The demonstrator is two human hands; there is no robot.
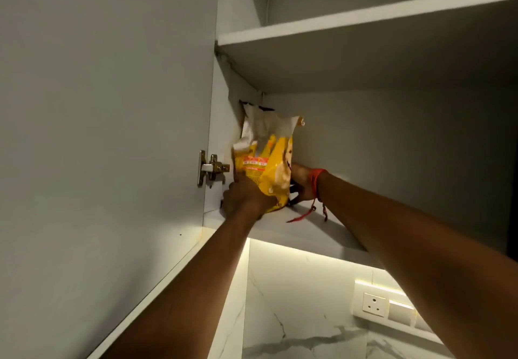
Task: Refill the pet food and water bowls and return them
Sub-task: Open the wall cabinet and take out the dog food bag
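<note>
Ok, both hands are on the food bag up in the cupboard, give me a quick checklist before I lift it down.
1. Left hand on the bag: ok, gripping its lower left.
2. Right hand on the bag: ok, at its right side.
3. Bag top closed: not ok, it looks torn open and crumpled.
4. Bag upright: ok, standing on the shelf.
5. Door out of the way: ok, swung open left.
6. Bowls ready: cannot tell, none in view.

The pet food bag (pixel 266 162) stands upright on the lower shelf (pixel 308 232) of the wall cabinet, in its back left corner. The left hand (pixel 246 198) is on its left side, the right hand (pixel 301 184) on its right. An upper shelf (pixel 336 27) lies above; the open door (pixel 98 106) hangs left, and a wall socket (pixel 374 304) sits below.
</note>
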